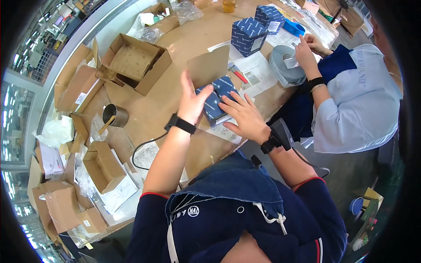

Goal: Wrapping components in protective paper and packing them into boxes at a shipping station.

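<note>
In front of me on the table sits a blue printed cardboard box point(211, 108), with a plain brown flap point(209, 68) standing up at its far side. My left hand point(191, 100) is against the box's left side, fingers pointing up and thumb over its top edge. Spread over the top right of the box are the fingers of my right hand point(245, 116), lying flat on it. Both hands are open. What is inside the box is hidden.
Two blue boxes point(248, 37) stand at the back, near a red-handled tool point(239, 75) and a grey tape roll point(280, 65). A co-worker point(351, 101) sits at right. Open cartons point(155, 70) and a metal mug point(118, 115) are at left.
</note>
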A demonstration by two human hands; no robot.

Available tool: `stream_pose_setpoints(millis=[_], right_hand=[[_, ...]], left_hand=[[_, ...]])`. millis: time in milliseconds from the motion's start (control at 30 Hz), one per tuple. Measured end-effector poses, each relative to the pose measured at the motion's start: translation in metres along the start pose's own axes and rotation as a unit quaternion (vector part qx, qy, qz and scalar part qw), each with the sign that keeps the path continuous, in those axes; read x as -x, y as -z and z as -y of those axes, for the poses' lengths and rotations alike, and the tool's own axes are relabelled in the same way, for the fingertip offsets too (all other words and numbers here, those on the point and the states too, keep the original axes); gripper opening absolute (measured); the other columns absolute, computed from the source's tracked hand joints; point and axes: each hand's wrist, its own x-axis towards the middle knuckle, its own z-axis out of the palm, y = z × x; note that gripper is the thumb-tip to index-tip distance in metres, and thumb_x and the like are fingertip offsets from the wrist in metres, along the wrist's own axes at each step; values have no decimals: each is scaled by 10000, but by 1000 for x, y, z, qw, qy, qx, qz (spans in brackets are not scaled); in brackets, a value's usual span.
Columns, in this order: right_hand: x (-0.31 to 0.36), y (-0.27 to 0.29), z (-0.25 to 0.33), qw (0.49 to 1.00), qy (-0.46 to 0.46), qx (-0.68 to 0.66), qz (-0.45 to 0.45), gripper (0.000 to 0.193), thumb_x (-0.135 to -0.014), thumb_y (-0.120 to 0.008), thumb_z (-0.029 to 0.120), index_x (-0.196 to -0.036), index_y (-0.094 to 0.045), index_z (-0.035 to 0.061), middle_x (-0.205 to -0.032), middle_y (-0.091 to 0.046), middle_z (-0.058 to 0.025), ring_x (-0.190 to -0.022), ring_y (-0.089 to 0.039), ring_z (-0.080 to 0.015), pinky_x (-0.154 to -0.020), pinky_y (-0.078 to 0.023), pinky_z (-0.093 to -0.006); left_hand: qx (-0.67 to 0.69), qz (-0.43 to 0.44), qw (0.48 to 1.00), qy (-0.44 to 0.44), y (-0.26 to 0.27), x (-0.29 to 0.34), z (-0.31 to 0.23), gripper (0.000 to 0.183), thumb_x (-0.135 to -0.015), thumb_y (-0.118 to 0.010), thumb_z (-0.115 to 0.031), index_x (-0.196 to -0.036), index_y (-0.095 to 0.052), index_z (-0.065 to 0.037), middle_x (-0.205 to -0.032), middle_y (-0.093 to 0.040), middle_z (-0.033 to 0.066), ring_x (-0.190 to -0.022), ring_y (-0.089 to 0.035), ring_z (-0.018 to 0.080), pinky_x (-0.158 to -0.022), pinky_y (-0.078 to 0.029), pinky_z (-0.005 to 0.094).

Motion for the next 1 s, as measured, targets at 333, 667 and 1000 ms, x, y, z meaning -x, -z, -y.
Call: stream_pose_setpoints(millis=[333,667,1000], right_hand=[[0,8,-33,717,-107,-689,-8,364,-904,-503,198,-1195,-456,-15,-1122,-536,-46,-1016,-486,-99,-902,-383,-273],[9,-9,-33,934,-35,-278,-221,294,-758,-625,-22,-1028,-586,84,-1066,-491,-99,-1067,-491,-245,-864,-438,-303],[16,-21,-31,931,-76,-295,-202,394,-748,-656,130,-1127,-557,93,-1168,-486,-170,-1076,-484,-336,-890,-413,-350]], left_hand=[[-306,254,911,-108,9,28,-5,314,-700,-720,-186,-934,-532,-93,-1274,-445,167,-1244,-306,370,-1003,-226,499],[-465,224,808,-285,15,38,7,272,-732,-655,-68,-1000,-605,-59,-1210,-514,149,-1177,-405,395,-946,-368,425],[-506,210,769,-331,17,22,39,347,-748,-571,15,-1088,-555,-53,-1256,-470,145,-1198,-358,411,-970,-320,472]])
